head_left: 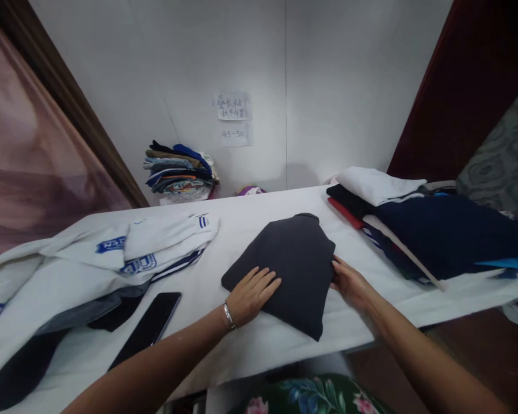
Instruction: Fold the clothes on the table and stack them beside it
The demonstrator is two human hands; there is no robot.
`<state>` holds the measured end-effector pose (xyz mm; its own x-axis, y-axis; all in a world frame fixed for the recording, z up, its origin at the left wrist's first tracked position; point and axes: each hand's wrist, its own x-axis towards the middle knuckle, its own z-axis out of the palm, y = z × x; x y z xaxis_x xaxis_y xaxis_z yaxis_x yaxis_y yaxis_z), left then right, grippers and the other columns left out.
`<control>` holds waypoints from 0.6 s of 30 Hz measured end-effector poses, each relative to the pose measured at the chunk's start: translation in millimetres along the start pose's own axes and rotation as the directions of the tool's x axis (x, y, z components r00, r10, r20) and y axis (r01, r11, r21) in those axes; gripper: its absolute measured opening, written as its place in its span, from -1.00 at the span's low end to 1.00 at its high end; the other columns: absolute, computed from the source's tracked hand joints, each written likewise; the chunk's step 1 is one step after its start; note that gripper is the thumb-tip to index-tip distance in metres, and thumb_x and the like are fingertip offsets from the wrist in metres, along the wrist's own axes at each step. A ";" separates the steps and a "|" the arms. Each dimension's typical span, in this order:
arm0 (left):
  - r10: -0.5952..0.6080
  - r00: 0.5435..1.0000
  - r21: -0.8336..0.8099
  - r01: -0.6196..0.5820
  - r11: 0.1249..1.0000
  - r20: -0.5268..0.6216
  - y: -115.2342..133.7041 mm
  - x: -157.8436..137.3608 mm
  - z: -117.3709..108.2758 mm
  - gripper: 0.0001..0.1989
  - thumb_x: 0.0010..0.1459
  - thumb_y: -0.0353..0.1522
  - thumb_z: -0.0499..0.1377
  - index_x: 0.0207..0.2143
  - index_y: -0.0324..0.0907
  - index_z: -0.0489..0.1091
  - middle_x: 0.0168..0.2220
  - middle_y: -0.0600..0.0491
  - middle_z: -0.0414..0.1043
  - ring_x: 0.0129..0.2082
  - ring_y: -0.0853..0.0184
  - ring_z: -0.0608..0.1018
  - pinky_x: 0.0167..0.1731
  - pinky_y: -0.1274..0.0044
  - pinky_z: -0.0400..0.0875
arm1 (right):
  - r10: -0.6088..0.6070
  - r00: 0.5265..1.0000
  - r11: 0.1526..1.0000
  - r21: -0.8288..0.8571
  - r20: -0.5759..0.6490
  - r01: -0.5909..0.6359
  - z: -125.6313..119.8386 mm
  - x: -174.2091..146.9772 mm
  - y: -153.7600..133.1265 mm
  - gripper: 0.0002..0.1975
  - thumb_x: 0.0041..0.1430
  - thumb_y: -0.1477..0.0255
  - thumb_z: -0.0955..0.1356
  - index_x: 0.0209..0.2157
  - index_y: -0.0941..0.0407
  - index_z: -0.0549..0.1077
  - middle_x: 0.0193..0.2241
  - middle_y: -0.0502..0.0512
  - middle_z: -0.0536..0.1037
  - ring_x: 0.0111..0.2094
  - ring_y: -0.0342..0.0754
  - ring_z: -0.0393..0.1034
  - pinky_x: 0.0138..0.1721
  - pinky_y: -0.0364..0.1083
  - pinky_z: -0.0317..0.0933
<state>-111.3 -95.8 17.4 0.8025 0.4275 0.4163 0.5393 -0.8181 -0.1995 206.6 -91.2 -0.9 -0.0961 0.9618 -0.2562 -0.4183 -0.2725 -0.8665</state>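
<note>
A dark grey folded garment (291,259) lies on the white-covered table in front of me, its collar side at the far end. My left hand (251,294) rests flat on its near left part with the fingers stretched out, and a silver bracelet circles that wrist. At the garment's right edge, my right hand (349,280) pinches the cloth, thumb on top and the other fingers partly hidden beside and below the edge.
White jackets with blue lettering (90,259) spread over the left side, near a black phone (149,325). A clothes pile (435,230) lies at the right. Another folded stack (181,172) stands behind the table's far edge, by the wall with paper notes (233,107).
</note>
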 end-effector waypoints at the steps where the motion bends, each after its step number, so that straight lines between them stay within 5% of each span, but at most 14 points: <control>1: -0.014 1.000 -0.041 0.015 0.999 0.025 -5.1 5.5 -5.1 -0.41 0.08 -0.59 -0.01 0.20 -0.20 0.19 0.08 -0.14 0.40 0.12 0.17 0.40 0.12 0.24 0.24 | -0.008 1.000 1.000 0.025 0.023 0.007 1.3 0.3 -0.2 -0.52 0.15 0.29 0.33 0.12 -0.08 0.26 -0.13 0.03 0.55 -0.25 -0.05 0.49 -0.23 -0.04 0.39; 6: -0.148 0.979 -0.256 0.180 0.950 0.137 -34.8 52.4 -48.2 -0.35 -0.01 -0.38 0.20 0.19 -0.13 0.19 0.06 -0.13 0.40 0.03 0.10 0.46 0.04 0.29 0.32 | -0.019 1.000 0.985 0.171 -0.014 0.021 -6.7 7.2 4.6 -0.69 0.17 0.27 0.29 -0.03 -0.07 0.33 -0.25 0.02 0.55 -0.32 -0.05 0.51 -0.21 -0.01 0.39; 11: -0.361 0.895 -0.225 0.421 0.879 0.263 -62.9 127.1 -94.5 -0.33 -0.15 -0.38 0.29 0.10 0.00 0.31 -0.07 -0.01 0.49 -0.07 0.06 0.51 -0.03 0.34 0.34 | 0.053 0.998 0.988 0.146 0.013 -0.055 -6.4 3.7 12.3 -0.66 0.14 0.34 0.33 -0.03 0.00 0.27 -0.16 0.14 0.57 -0.20 0.01 0.52 -0.20 0.01 0.38; 18: -0.534 0.829 -0.354 0.556 0.752 0.165 -94.6 227.3 -138.7 -0.32 -0.28 -0.46 0.34 0.01 -0.09 0.37 -0.23 0.03 0.48 -0.13 0.11 0.49 -0.05 0.33 0.34 | 0.144 0.985 0.956 0.244 0.091 -0.162 12.8 6.1 16.2 -0.80 0.12 0.42 0.34 -0.19 0.06 0.29 -0.15 0.18 0.57 -0.13 0.01 0.50 -0.08 0.03 0.35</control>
<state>-15.3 25.4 253.9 0.4191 0.8551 0.3052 0.7614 -0.5141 0.3948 187.7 -89.4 -11.1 -0.2369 0.9108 -0.3380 -0.6048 -0.4106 -0.6824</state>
